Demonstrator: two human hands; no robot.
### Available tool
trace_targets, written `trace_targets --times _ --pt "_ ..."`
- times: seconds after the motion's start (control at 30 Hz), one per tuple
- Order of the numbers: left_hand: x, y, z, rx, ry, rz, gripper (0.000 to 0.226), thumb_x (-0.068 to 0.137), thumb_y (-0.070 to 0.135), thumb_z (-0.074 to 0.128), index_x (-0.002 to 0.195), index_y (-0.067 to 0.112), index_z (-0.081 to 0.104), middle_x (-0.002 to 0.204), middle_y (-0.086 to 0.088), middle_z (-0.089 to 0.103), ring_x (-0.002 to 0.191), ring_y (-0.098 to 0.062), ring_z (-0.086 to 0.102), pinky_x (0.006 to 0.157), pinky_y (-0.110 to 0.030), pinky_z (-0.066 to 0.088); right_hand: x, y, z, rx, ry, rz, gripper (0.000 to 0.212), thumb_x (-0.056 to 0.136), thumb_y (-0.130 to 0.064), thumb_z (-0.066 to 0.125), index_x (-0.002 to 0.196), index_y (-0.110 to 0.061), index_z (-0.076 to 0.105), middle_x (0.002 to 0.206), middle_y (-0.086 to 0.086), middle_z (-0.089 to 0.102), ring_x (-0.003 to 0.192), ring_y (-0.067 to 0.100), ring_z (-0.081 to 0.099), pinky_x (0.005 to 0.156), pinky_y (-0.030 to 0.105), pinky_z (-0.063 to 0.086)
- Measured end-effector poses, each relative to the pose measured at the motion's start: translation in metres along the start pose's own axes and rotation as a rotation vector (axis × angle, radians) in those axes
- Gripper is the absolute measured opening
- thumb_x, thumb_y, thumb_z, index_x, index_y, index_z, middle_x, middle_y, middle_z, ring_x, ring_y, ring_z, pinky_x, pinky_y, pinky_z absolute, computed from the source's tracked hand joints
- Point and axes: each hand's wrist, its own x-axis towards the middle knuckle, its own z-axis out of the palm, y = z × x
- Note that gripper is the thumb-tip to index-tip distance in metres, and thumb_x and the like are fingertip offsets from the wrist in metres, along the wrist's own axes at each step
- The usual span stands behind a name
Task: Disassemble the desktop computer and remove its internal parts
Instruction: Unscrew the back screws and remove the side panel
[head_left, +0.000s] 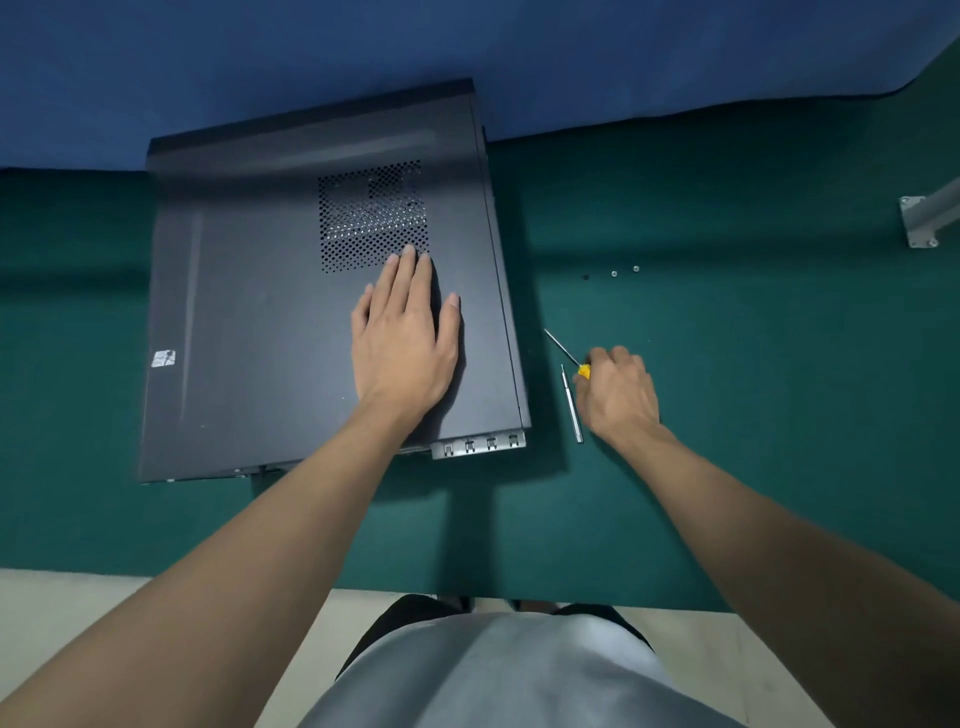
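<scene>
Left hand (405, 332) presses flat on the computer case (260, 322) at frame centre; right hand (615, 392) grips a yellow-handled screwdriver (563, 349) beside it.

A small repair workshop, by the look: a green cloth-covered table (727, 415) before a blue backdrop (571, 62), set out with a computer case (249, 312), screwdrivers (572, 405) and loose screws (613, 273).

Counted from my remote station: one computer case (311, 312) on the worktop (753, 441); two tools, a yellow-handled screwdriver (583, 371) and a silver screwdriver (571, 405); seemingly three tiny screws (613, 273); one metal bracket (922, 218); two hands, left hand (405, 343) and right hand (618, 389).
</scene>
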Motion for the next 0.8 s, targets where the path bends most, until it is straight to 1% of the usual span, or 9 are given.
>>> trace_targets --times 0.07,0.13,0.23,0.3,0.43,0.53,0.67,0.73,0.8 --pt "-0.006 -0.008 -0.003 0.001 -0.029 0.054 0.055 0.103 0.041 0.027 0.152 0.016 0.025 0.16 0.002 0.019 0.148 -0.011 0.009 0.119 -0.032 0.006 -0.005 -0.01 -0.011 0.104 0.026 0.054 0.031 0.096 -0.025 0.049 0.119 -0.005 0.057 0.119 0.018 0.054 0.112 0.036 0.046 0.093 0.042 0.041" --pt "-0.016 -0.018 -0.007 0.01 -0.05 0.11 0.054 0.104 0.041 0.025 0.153 0.017 0.024 0.16 0.003 0.018 0.148 -0.01 0.008 0.119 -0.03 0.004 -0.015 -0.026 -0.026 0.339 0.097 0.12 0.028 0.095 -0.023 0.052 0.117 -0.008 0.06 0.117 0.015 0.058 0.112 0.033 0.05 0.094 0.037 0.04" --pt "-0.034 -0.037 -0.014 0.021 -0.069 0.158 0.054 0.104 0.043 0.024 0.153 0.02 0.023 0.16 0.005 0.017 0.148 -0.008 0.007 0.118 -0.028 0.001 -0.046 -0.064 -0.05 0.673 0.261 0.173 0.009 0.091 -0.021 0.056 0.093 -0.018 0.065 0.093 0.001 0.066 0.095 0.022 0.059 0.083 0.029 0.043" --pt "-0.045 -0.051 -0.019 0.022 -0.079 0.166 0.054 0.104 0.044 0.024 0.153 0.022 0.022 0.16 0.006 0.016 0.148 -0.007 0.007 0.118 -0.027 0.0 -0.075 -0.096 -0.06 0.872 0.294 0.185 0.008 0.088 -0.02 0.058 0.082 -0.022 0.062 0.076 -0.008 0.064 0.081 0.019 0.062 0.074 0.029 0.046" --pt "-0.068 -0.084 -0.029 0.007 -0.068 0.152 0.053 0.103 0.042 0.029 0.152 0.021 0.027 0.159 0.004 0.02 0.148 -0.01 0.011 0.119 -0.029 0.005 -0.125 -0.151 -0.053 0.984 0.355 0.171 0.01 0.085 -0.02 0.059 0.075 -0.023 0.061 0.065 -0.012 0.061 0.065 0.007 0.057 0.067 0.025 0.045" --pt "-0.09 -0.114 -0.038 0.03 -0.067 0.141 0.058 0.101 0.049 0.024 0.152 0.021 0.028 0.159 0.004 0.02 0.148 -0.011 0.012 0.118 -0.031 0.008 -0.149 -0.178 -0.028 1.082 0.211 0.22 0.015 0.085 -0.022 0.062 0.071 -0.024 0.059 0.063 -0.01 0.061 0.059 0.003 0.056 0.061 0.018 0.044" --pt "-0.108 -0.154 -0.05 0.119 -0.116 0.223 0.07 0.098 0.06 0.014 0.154 0.019 0.02 0.16 0.006 0.014 0.148 -0.011 0.008 0.119 -0.032 0.008 -0.163 -0.208 0.003 1.475 -0.089 0.557 0.012 0.088 -0.018 0.067 0.085 -0.01 0.059 0.068 0.001 0.062 0.063 0.013 0.063 0.072 0.03 0.056" --pt "-0.111 -0.169 -0.055 0.162 -0.136 0.287 0.072 0.097 0.06 0.032 0.153 0.017 0.019 0.16 0.005 0.014 0.148 -0.013 0.01 0.119 -0.033 0.01 -0.162 -0.221 0.008 1.697 -0.149 0.689 0.017 0.087 -0.012 0.069 0.094 -0.002 0.057 0.076 0.007 0.061 0.074 0.019 0.066 0.078 0.03 0.057" --pt "-0.111 -0.18 -0.059 0.198 -0.161 0.332 0.078 0.093 0.048 0.055 0.153 0.014 0.02 0.16 0.002 0.015 0.148 -0.018 0.014 0.118 -0.036 0.016 -0.161 -0.233 0.01 1.883 -0.199 0.733 0.021 0.086 -0.008 0.07 0.1 0.0 0.056 0.082 0.012 0.059 0.08 0.025 0.065 0.079 0.033 0.057"
